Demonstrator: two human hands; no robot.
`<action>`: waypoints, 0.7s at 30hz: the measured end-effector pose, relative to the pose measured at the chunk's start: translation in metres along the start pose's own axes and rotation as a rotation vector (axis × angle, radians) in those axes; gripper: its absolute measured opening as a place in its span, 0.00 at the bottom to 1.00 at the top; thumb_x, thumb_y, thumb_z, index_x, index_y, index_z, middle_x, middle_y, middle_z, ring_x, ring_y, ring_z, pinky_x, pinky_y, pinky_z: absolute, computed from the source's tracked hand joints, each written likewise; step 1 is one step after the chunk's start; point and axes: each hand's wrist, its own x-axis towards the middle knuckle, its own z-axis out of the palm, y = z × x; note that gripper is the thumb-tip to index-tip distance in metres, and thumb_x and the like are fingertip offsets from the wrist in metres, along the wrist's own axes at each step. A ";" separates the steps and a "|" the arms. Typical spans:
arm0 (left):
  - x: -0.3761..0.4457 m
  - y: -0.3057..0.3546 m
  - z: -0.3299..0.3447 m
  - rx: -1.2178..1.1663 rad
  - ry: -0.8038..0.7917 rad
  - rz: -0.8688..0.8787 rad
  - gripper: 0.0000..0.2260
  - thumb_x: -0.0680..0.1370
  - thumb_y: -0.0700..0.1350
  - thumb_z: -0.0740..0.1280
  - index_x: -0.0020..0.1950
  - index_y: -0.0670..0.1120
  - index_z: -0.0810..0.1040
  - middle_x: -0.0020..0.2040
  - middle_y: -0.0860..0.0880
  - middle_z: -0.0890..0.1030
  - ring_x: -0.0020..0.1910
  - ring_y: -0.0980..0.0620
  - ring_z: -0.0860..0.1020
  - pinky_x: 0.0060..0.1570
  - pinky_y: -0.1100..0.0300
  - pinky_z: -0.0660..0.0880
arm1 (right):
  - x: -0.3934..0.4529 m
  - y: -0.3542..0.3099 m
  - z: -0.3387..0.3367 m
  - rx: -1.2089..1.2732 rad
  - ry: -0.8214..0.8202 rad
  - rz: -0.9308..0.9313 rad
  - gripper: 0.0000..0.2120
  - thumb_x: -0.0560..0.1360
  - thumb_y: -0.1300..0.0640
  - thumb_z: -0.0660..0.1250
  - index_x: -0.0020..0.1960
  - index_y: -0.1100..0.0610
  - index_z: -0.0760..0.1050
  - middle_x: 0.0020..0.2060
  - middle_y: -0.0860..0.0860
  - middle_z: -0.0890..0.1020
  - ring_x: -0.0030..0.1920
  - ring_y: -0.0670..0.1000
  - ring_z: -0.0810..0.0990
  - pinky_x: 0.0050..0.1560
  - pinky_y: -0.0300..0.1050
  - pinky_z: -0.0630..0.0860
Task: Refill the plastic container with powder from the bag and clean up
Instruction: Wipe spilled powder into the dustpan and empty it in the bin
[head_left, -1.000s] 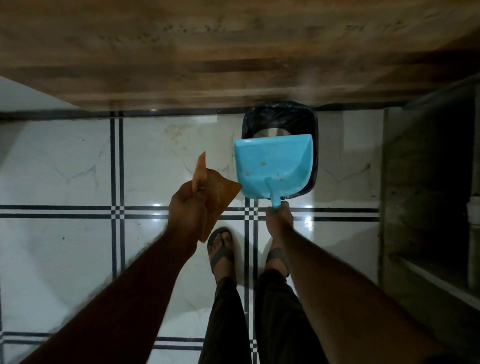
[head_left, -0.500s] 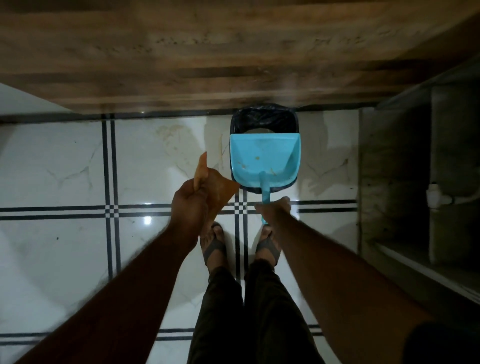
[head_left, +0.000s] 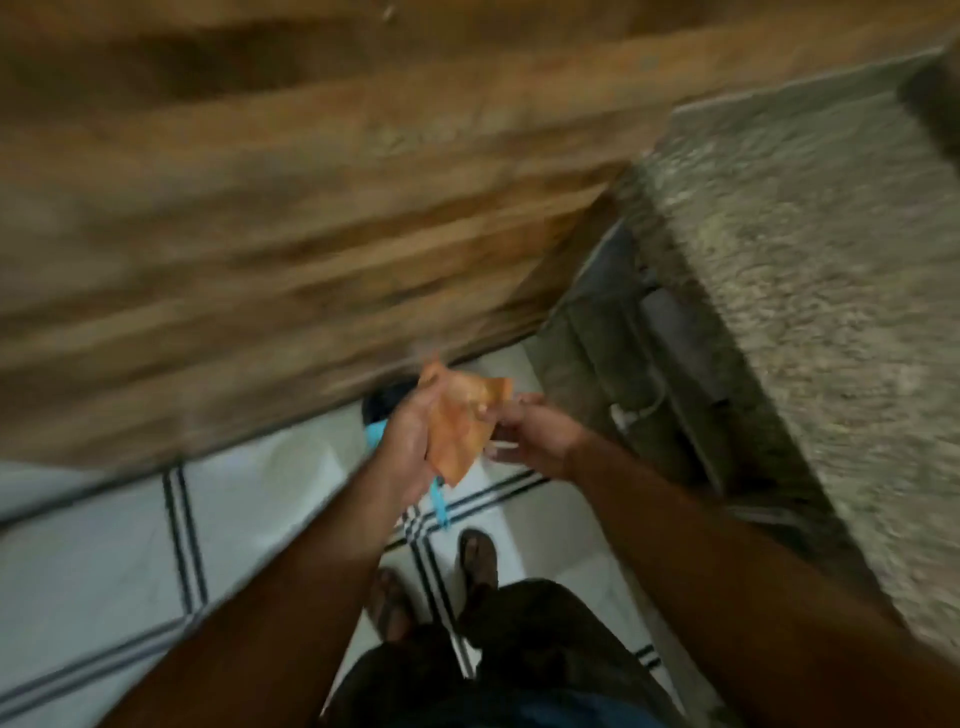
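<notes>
Glossy pale tile on the floor (head_left: 93, 561), dark-lined. Matt grained wood on the cabinet front (head_left: 260, 234). Rough speckled stone on the desk (head_left: 810, 270). Thin crumpled orange wrapper (head_left: 460, 431). Smooth blue plastic dustpan (head_left: 440, 506).
</notes>
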 end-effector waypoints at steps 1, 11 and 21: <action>0.001 0.001 0.019 0.103 -0.007 0.028 0.43 0.71 0.56 0.80 0.79 0.35 0.72 0.67 0.33 0.81 0.56 0.41 0.83 0.57 0.48 0.81 | -0.020 -0.011 -0.011 -0.034 0.057 -0.045 0.06 0.80 0.61 0.74 0.44 0.53 0.84 0.37 0.48 0.87 0.41 0.47 0.85 0.49 0.47 0.81; 0.027 0.003 0.265 0.909 -0.107 0.318 0.07 0.74 0.37 0.73 0.51 0.43 0.84 0.46 0.43 0.88 0.42 0.45 0.87 0.34 0.58 0.78 | -0.165 -0.085 -0.197 0.124 0.467 -0.436 0.07 0.77 0.69 0.71 0.49 0.61 0.86 0.43 0.59 0.89 0.39 0.54 0.88 0.41 0.49 0.86; 0.146 -0.026 0.416 1.501 0.057 0.490 0.15 0.78 0.42 0.71 0.65 0.44 0.79 0.55 0.41 0.86 0.61 0.37 0.84 0.52 0.53 0.81 | -0.133 -0.087 -0.373 0.047 0.827 -0.267 0.09 0.71 0.62 0.81 0.46 0.54 0.83 0.50 0.56 0.88 0.47 0.54 0.87 0.42 0.47 0.86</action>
